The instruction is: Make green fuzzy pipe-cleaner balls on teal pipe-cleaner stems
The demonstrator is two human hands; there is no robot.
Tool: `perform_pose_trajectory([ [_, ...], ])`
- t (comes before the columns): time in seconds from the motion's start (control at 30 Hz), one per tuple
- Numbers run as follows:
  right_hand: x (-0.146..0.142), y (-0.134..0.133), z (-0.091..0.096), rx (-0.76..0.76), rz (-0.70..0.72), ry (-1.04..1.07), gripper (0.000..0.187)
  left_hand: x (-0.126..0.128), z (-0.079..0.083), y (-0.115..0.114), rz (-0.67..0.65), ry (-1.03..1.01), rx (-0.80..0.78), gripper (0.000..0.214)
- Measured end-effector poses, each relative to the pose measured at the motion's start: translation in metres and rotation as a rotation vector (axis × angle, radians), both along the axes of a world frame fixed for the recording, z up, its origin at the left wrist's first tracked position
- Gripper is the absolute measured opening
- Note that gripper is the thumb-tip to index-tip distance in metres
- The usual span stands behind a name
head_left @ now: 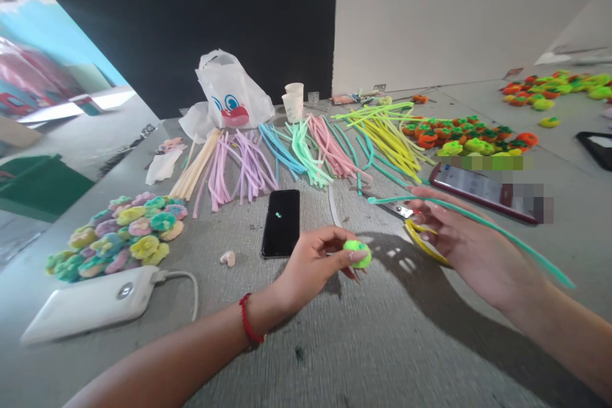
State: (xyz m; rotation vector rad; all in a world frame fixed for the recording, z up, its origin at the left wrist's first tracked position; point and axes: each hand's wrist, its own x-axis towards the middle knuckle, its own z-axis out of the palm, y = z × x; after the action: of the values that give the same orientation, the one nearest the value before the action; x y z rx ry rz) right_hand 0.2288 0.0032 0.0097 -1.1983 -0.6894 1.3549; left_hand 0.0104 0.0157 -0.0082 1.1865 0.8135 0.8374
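My left hand (321,260) pinches a small neon-green fuzzy ball (357,255), rolled from pipe cleaner, between thumb and fingers above the table. A bit of darker green shows at its top. In my right hand (471,245), a long teal pipe cleaner (507,233) lies across the fingers; its left end is bent into a tiny curl. Directly below those fingers are scissors (405,210) with yellow handles, blades pointing left. Whether the right fingers touch the scissors I cannot tell. A black phone (281,223) lies flat just left of my left hand.
Bundles of coloured pipe cleaners (246,166) fan across the table's back. Fuzzy flowers (129,236) and a white power bank (95,303) lie left. Orange and green pumpkins (459,134) and a red-edged phone (478,191) are right. A plastic bag (234,92) and paper cups (293,105) stand behind.
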Motion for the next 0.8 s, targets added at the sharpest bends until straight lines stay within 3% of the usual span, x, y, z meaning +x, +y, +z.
perform_pose_trajectory([
  [0.23,0.000,-0.006,-0.002,0.146,0.035,-0.124,0.027,0.000,-0.004,0.002,-0.021,0.016,0.000,0.022],
  [0.43,0.000,-0.005,-0.001,0.126,0.049,-0.096,0.032,-0.001,-0.007,-0.001,0.022,0.175,0.137,0.025],
  [0.53,-0.002,-0.006,0.000,0.132,0.102,-0.126,0.031,-0.001,-0.005,-0.005,0.018,0.291,0.276,0.043],
  [0.63,-0.003,-0.006,-0.001,0.170,0.266,-0.246,0.031,0.000,-0.004,-0.009,-0.012,0.341,0.375,0.065],
  [0.73,-0.002,-0.004,-0.005,0.203,0.435,-0.372,0.037,0.001,-0.005,-0.011,-0.033,0.438,0.471,0.046],
  [0.8,-0.001,-0.002,-0.009,0.194,0.477,-0.407,0.041,0.001,-0.006,-0.013,-0.089,0.509,0.565,0.032],
])
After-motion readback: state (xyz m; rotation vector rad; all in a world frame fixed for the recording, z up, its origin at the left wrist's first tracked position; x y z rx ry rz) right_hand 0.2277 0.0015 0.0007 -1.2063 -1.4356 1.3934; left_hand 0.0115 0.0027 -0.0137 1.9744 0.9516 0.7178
